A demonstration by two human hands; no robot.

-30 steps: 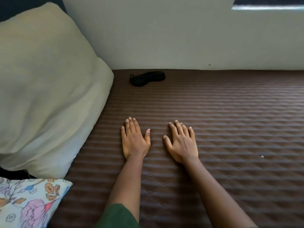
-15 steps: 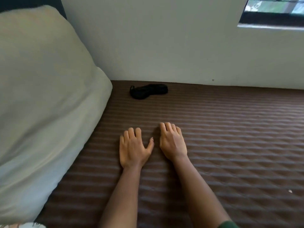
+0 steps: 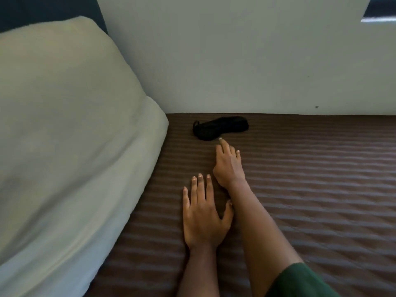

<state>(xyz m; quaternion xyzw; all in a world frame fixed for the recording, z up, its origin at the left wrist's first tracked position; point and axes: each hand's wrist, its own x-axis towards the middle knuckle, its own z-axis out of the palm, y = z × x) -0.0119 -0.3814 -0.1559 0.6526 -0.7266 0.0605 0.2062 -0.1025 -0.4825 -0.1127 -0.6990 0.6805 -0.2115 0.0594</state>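
A small black cloth item (image 3: 220, 127) lies on the brown quilted mattress (image 3: 310, 189) close to the wall. My right hand (image 3: 228, 165) stretches forward over the mattress, fingers extended, its fingertips just short of the black item. My left hand (image 3: 203, 213) rests flat on the mattress behind it, fingers straight, thumb next to my right forearm. Neither hand holds anything.
A large cream pillow (image 3: 64, 136) fills the left side and overlaps the mattress edge. A pale wall (image 3: 235, 56) runs along the far side of the mattress. A window corner (image 3: 379, 11) shows at the top right.
My right hand has slid forward toward the black item, moving ahead of my left hand. The left hand stays flat in about the same place. The view has moved closer.
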